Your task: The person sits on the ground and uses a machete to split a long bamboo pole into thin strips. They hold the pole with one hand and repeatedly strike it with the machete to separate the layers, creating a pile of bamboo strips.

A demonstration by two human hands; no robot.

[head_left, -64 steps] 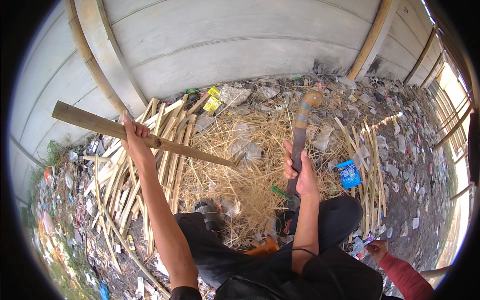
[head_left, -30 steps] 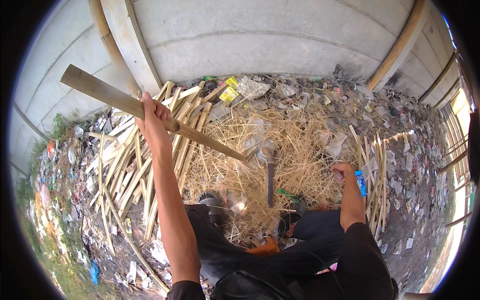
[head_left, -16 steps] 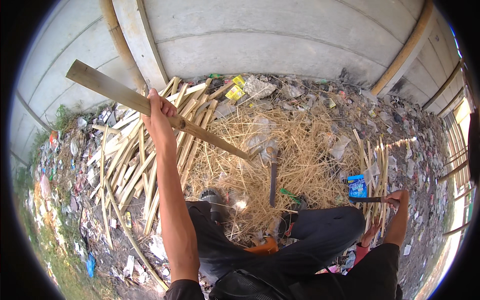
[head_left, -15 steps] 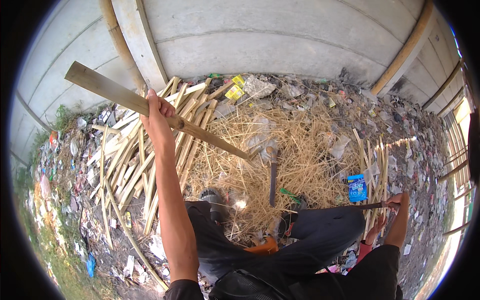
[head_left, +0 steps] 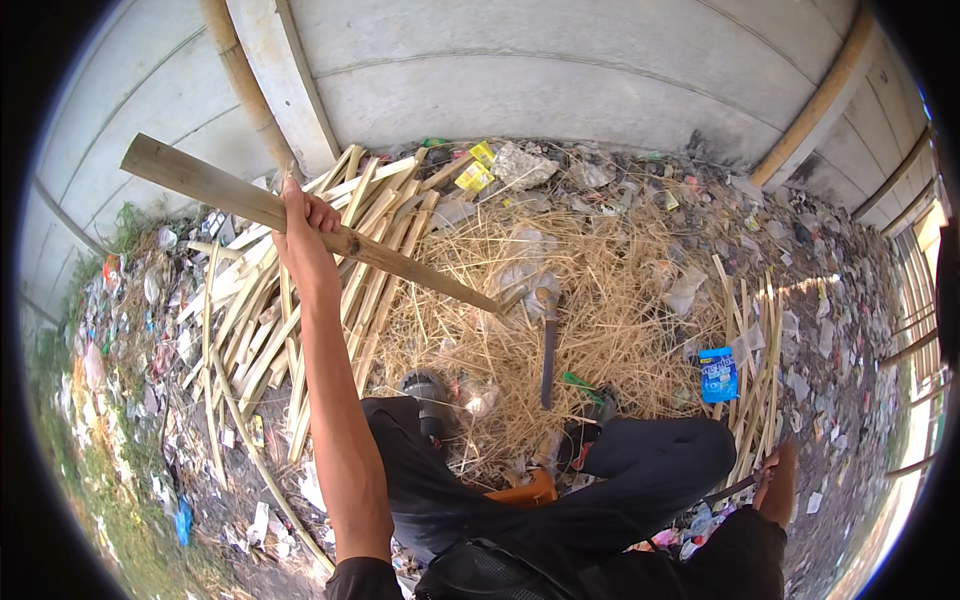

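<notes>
My left hand (head_left: 306, 218) is wrapped round a thick bamboo piece (head_left: 400, 264), raised at the far left and slanting down to the right. Its lower end meets the straw-like bamboo shavings (head_left: 620, 300) in the middle. Low at the right, beside my bent knee, my right hand (head_left: 773, 482) grips a machete (head_left: 732, 490); most of its dark blade is hidden behind my thigh. A second long knife (head_left: 548, 360), with a wooden handle, lies on the shavings in front of me, its handle end near the bamboo's lower end.
Many split bamboo strips (head_left: 375, 250) are piled at the left, with a smaller bundle (head_left: 765, 370) at the right beside a blue packet (head_left: 718, 375). Litter covers the ground. A concrete wall (head_left: 560, 80) stands behind. Something orange (head_left: 530, 488) shows between my legs.
My right hand has drawn back and down with the machete, whose blade no longer lies across my knee. The bamboo in my left hand has hardly moved.
</notes>
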